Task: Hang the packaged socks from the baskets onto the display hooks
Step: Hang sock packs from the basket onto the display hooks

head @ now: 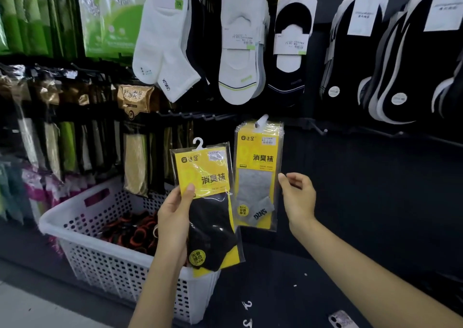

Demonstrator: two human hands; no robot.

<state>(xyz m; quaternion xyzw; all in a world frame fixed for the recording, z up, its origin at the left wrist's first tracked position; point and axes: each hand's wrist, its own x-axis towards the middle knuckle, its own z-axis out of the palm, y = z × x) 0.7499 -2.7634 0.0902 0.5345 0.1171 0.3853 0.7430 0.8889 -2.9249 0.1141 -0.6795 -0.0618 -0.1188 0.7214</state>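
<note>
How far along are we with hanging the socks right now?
Done: a grey-sock pack hangs on the display wall by its white hanger. In hand: the left-hand grip holds a black-sock pack, hanger up, not yet hooked; the right-hand grip is open beside the grey-sock pack. Left: hang this pack, then probably the dark items lying in the white basket.

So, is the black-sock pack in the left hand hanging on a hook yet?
No, the left hand holds the black-sock pack in the air, its white hanger caught on nothing.
</note>
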